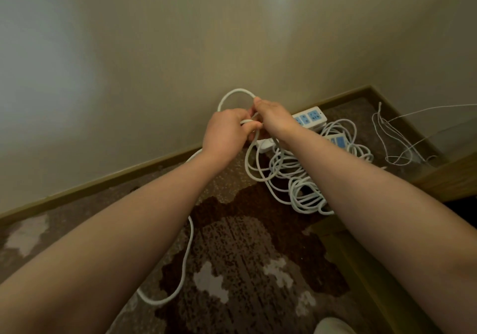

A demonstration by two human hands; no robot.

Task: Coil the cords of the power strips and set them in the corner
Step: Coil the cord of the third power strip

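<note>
Both hands meet in front of the wall, above the carpet. The left hand (pixel 225 128) is closed around a white cord (pixel 233 96), fingers curled over the gathered strands. The right hand (pixel 272 117) is just beside it, touching, and pinches the same cord at the top of a loop that arches up against the wall (pixel 154 49). Below the hands more loops of this cord hang down toward the floor.

From the left hand the cord also trails back along the carpet (pixel 232 243) in a long curve, passing under the left forearm toward the bottom of the view.

Past the right hand, near the baseboard (pixel 103 179), lies a power strip (pixel 311 117) with blue sockets, and a second strip (pixel 338 140) lies just beside it, partly hidden by the right forearm. Loose white cords (pixel 304 191) pile in a tangle on the carpet next to them.

Farther right, thin wires (pixel 392 137) lie near a wooden ledge (pixel 444 179) in the corner.
</note>
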